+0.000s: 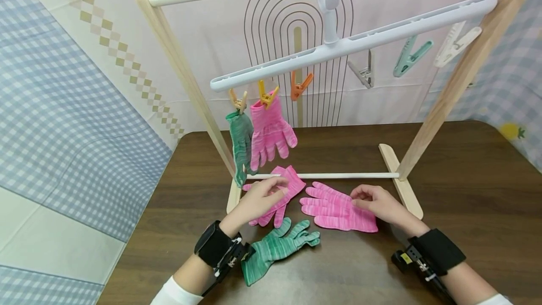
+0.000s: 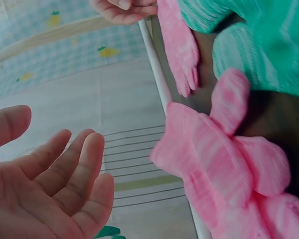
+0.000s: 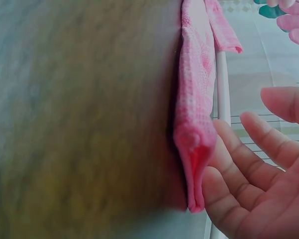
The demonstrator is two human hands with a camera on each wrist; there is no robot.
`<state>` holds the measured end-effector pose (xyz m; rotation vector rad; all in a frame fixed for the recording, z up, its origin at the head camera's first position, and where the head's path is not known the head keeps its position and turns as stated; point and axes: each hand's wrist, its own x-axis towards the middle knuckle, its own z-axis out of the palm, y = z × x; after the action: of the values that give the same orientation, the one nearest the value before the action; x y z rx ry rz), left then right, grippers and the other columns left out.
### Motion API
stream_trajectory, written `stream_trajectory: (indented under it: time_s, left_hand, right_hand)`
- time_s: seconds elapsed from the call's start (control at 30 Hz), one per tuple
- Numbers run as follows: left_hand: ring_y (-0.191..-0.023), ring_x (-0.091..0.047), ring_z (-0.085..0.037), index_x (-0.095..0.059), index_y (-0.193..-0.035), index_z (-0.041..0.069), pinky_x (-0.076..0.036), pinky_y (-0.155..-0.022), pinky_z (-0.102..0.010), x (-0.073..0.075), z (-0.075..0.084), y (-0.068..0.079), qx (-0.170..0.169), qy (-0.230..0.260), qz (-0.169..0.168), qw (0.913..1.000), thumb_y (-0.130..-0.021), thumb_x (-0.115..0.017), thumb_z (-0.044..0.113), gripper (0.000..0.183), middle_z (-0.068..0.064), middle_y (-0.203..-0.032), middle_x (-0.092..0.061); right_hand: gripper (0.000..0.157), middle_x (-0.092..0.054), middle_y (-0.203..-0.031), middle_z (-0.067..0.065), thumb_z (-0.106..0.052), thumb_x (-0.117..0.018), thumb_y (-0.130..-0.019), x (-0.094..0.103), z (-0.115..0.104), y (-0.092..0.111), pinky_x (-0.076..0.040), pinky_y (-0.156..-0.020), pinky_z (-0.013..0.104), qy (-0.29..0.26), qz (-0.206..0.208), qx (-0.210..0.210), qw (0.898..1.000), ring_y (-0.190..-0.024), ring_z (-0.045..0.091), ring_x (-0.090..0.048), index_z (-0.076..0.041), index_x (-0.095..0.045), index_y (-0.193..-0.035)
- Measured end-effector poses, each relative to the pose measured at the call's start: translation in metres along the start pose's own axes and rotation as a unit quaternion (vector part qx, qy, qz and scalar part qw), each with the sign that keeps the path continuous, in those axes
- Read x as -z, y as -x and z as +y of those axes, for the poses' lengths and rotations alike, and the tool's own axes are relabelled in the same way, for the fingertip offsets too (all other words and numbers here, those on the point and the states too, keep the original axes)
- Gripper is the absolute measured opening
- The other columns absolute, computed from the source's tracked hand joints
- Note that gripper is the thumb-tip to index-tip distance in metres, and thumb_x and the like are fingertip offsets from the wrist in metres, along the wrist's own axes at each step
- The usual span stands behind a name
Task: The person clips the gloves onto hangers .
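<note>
My left hand (image 1: 255, 200), fingers loosely bent and holding nothing, hovers over a crumpled pink glove (image 1: 293, 185). To the right, a second pink glove (image 1: 334, 209) lies flat, fingers pointing left. The relaxed fingers of my right hand (image 1: 376, 201) touch its upper side near the cuff; in the right wrist view the thumb stands apart from the cloth. A green glove (image 1: 271, 251) lies nearer me, below my left hand. Above, a green glove (image 1: 241, 140) and a pink glove (image 1: 271, 131) hang from a wooden clothespin (image 1: 238, 102) and a yellow clothespin (image 1: 267, 97).
A white hanger (image 1: 355, 41) slants across a wooden rack (image 1: 440, 93). Along it hang an orange clothespin (image 1: 299, 88) and grey, mint (image 1: 410, 58) and white clothespins with no gloves. The rack's lower bar (image 1: 347, 176) runs just behind the gloves on the brown table (image 1: 169, 248).
</note>
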<state>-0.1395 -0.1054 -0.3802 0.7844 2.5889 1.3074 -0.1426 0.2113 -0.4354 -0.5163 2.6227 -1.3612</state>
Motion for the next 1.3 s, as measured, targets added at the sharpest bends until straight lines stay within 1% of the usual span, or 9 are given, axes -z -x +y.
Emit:
stream_trajectory:
  time_s: [0.17,0.37,0.47,0.57,0.63,0.73,0.93,1.07,1.3]
  left_hand:
    - [-0.103,-0.053,-0.021,-0.050,-0.121,0.002,-0.044,-0.089,-0.042,0.000,0.005,-0.002,-0.007,0.025,0.011,0.9996,-0.093,-0.048,0.026,0.037,-0.011,-0.119,-0.056]
    - [-0.106,-0.053,-0.020,-0.048,-0.124,0.005,-0.043,-0.092,-0.041,-0.001,0.010,-0.007,-0.017,0.064,0.037,0.9971,-0.092,-0.051,0.024,0.037,-0.010,-0.117,-0.057]
    - [-0.106,-0.053,-0.022,-0.047,-0.124,0.003,-0.044,-0.091,-0.042,0.003,0.030,-0.006,-0.020,0.069,0.047,0.9963,-0.092,-0.050,0.018,0.036,-0.014,-0.114,-0.058]
    - [-0.104,-0.054,-0.026,-0.046,-0.123,-0.002,-0.044,-0.090,-0.044,0.008,0.052,-0.005,-0.022,0.075,0.057,0.9953,-0.091,-0.050,0.011,0.035,-0.020,-0.112,-0.058]
    - [-0.103,-0.054,-0.027,-0.046,-0.122,-0.004,-0.045,-0.089,-0.044,0.011,0.062,-0.004,-0.030,0.079,0.067,0.9942,-0.090,-0.050,0.009,0.034,-0.022,-0.111,-0.059]
    - [-0.101,-0.055,-0.027,-0.047,-0.121,-0.005,-0.045,-0.088,-0.044,0.010,0.066,-0.006,-0.039,0.090,0.083,0.9918,-0.090,-0.050,0.008,0.034,-0.021,-0.110,-0.060]
    - [-0.100,-0.055,-0.025,-0.047,-0.122,-0.003,-0.045,-0.089,-0.043,0.010,0.070,-0.007,-0.043,0.108,0.107,0.9874,-0.090,-0.050,0.009,0.034,-0.019,-0.110,-0.060]
    - [-0.103,-0.054,-0.026,-0.046,-0.122,-0.004,-0.043,-0.090,-0.045,0.011,0.074,-0.009,-0.050,0.118,0.117,0.9849,-0.090,-0.049,0.008,0.035,-0.021,-0.111,-0.058]
    - [-0.102,-0.054,-0.028,-0.045,-0.122,-0.006,-0.043,-0.091,-0.045,0.013,0.077,-0.015,-0.075,0.125,0.131,0.9805,-0.089,-0.048,0.005,0.034,-0.025,-0.111,-0.057]
  right_hand:
    - [0.015,-0.058,-0.079,0.006,-0.010,-0.060,-0.082,0.000,0.000,-0.001,-0.045,-0.062,0.033,0.005,-0.005,0.000,1.000,-0.073,0.019,-0.050,0.000,-0.059,-0.093]
    - [0.016,-0.058,-0.080,0.006,-0.011,-0.059,-0.083,0.001,-0.001,-0.001,-0.044,-0.062,0.034,0.005,-0.012,-0.003,1.000,-0.073,0.019,-0.050,0.000,-0.059,-0.094]
    - [0.016,-0.057,-0.080,0.006,-0.012,-0.059,-0.083,0.002,-0.001,-0.001,-0.044,-0.062,0.034,0.010,-0.014,-0.003,1.000,-0.073,0.019,-0.049,0.000,-0.059,-0.095]
    - [0.016,-0.057,-0.079,0.005,-0.012,-0.058,-0.083,0.002,-0.001,-0.001,-0.044,-0.062,0.034,0.014,-0.015,-0.002,1.000,-0.072,0.018,-0.049,0.000,-0.059,-0.095]
    - [0.016,-0.057,-0.079,0.005,-0.012,-0.058,-0.083,0.002,-0.001,-0.001,-0.044,-0.062,0.034,0.015,-0.016,-0.001,1.000,-0.072,0.018,-0.049,0.000,-0.059,-0.095]
    - [0.016,-0.056,-0.078,0.005,-0.012,-0.058,-0.083,0.002,-0.001,-0.001,-0.043,-0.062,0.034,0.014,-0.018,-0.004,1.000,-0.072,0.019,-0.048,0.000,-0.059,-0.095]
    - [0.017,-0.056,-0.079,0.005,-0.013,-0.058,-0.084,0.003,-0.002,-0.002,-0.043,-0.062,0.035,0.016,-0.023,-0.008,1.000,-0.072,0.018,-0.048,-0.001,-0.059,-0.095]
    - [0.017,-0.057,-0.079,0.005,-0.013,-0.057,-0.084,0.003,-0.002,-0.002,-0.043,-0.062,0.035,0.015,-0.026,-0.012,0.999,-0.072,0.019,-0.048,-0.001,-0.059,-0.095]
    - [0.017,-0.056,-0.078,0.005,-0.013,-0.057,-0.084,0.003,-0.003,-0.002,-0.042,-0.062,0.035,0.014,-0.030,-0.017,0.999,-0.071,0.019,-0.047,-0.001,-0.059,-0.095]
